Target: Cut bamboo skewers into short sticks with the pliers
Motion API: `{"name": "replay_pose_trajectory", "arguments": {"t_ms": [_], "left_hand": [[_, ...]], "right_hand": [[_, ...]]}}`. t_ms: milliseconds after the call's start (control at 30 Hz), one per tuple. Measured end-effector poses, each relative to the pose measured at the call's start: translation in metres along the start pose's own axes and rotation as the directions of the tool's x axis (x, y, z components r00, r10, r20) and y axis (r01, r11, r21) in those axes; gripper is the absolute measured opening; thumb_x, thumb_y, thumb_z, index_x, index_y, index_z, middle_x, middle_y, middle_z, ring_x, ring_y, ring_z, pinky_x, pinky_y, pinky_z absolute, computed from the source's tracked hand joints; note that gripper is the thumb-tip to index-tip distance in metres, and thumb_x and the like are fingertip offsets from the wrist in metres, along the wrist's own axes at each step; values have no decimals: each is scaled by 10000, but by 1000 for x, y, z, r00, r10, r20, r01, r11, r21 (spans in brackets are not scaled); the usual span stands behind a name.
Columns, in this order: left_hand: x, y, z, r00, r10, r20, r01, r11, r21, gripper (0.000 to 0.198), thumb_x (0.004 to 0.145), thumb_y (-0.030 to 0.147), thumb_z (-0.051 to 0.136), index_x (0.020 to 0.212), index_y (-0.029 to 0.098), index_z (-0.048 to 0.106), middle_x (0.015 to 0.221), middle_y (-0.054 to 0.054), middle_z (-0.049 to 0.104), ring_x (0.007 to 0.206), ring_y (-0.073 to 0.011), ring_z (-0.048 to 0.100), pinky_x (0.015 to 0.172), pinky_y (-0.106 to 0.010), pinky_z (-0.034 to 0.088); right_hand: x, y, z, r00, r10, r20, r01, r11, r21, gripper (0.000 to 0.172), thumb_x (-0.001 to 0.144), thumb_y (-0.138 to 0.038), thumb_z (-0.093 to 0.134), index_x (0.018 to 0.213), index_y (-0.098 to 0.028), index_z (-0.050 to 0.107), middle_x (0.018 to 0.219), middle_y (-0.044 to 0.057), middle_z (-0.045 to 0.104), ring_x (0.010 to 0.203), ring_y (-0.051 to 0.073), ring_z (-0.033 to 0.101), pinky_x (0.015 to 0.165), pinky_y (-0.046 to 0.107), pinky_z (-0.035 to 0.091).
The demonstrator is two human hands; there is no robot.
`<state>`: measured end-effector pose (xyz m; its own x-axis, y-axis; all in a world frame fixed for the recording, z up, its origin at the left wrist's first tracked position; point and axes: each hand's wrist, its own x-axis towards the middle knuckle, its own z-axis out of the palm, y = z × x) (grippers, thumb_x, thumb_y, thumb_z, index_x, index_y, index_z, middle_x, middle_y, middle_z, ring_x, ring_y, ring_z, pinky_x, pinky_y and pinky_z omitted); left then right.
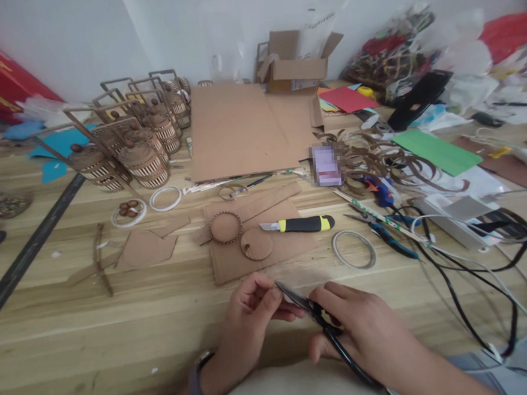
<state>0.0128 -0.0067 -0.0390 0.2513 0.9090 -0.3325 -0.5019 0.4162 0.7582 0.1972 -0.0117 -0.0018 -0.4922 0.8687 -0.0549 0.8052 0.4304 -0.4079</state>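
My right hand (362, 317) is closed around black-handled scissors (293, 296). Their blades point up and left, with the tip beside the left thumb. Facing it, my left hand (253, 312) has thumb and fingers pinched together. A small pale bit shows near the blades, but what the pinch holds cannot be made out. Just beyond the hands lies a cardboard sheet (226, 269). On it are a cardboard disc (260, 246), a braided ring (210, 230) and a yellow-and-black utility knife (305, 224). A roll of tape (338, 253) lies to the right.
Small woven lidded baskets with tall handles (148, 169) stand back left. Behind the work lies a large cardboard sheet (240, 127), with an open box (300, 70) beyond. Pliers (395, 240), a blue glue gun (383, 192), curled brown strips (355, 155) and cables (454, 286) crowd the right.
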Motion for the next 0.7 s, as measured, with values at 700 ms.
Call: {"name": "replay_pose_trajectory", "arguments": {"t_ms": [700], "left_hand": [[3,-3,-1,998,36,-46,-38,998,-44,377,682,451,843,725,156,614,627,14,722,558,-88,686,558,-148,534]], "right_hand": [[2,-1,-2,995,-55,-89,41,988,-147,481,853,-691,518,795,-221,600,656,22,630,562,190,656,463,251,414]]}}
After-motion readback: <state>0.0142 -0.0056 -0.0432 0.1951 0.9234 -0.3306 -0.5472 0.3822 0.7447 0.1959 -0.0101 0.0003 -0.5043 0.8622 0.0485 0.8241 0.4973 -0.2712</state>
